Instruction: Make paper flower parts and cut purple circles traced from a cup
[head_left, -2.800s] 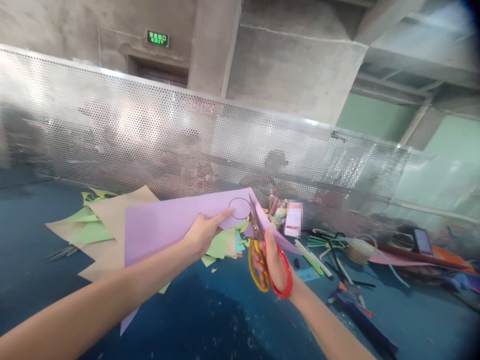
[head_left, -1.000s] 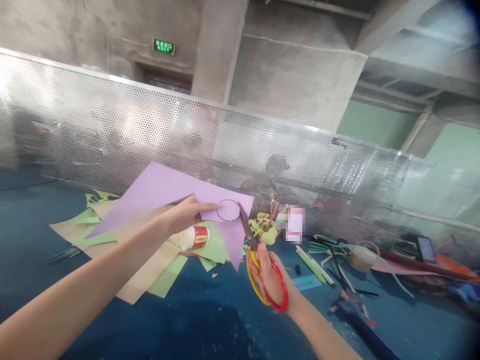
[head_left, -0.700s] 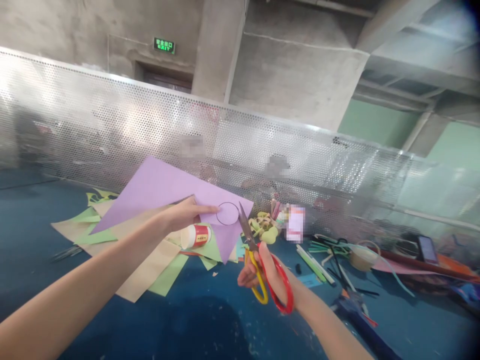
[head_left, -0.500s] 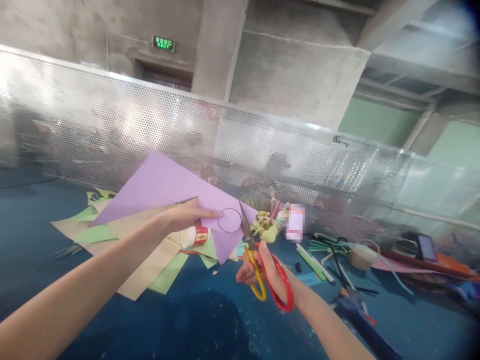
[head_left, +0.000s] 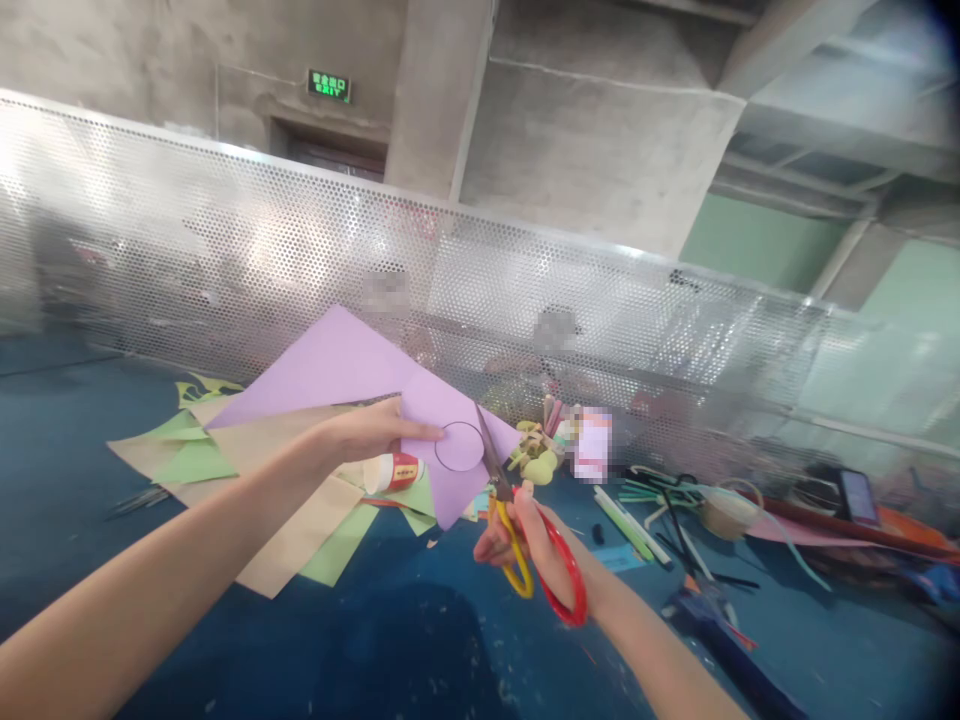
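A sheet of purple paper [head_left: 337,365] is held up by my left hand [head_left: 379,428], its thumb on the near face and the other fingers hidden behind. A dark circle outline is drawn on the sheet, just right of my thumb tip. In my right hand [head_left: 529,535] is a pair of scissors [head_left: 496,468] with one yellow and one red handle loop. The blades point up and lie against the paper's right part, beside the circle. Below the sheet a red and white paper cup [head_left: 394,472] lies on its side.
Beige and green paper sheets [head_left: 277,550] overlap on the blue table [head_left: 360,650] at left. Yellow-green scraps [head_left: 540,465] lie right of the purple sheet. Farther right are green and white sticks [head_left: 634,525], a tape roll [head_left: 731,510] and a phone [head_left: 857,497]. A perforated metal screen [head_left: 600,300] stands behind.
The purple sheet's upper corner has shifted to the right and slightly down. The scissors' blades look a little closer together. Both hands keep their holds in nearly the same place.
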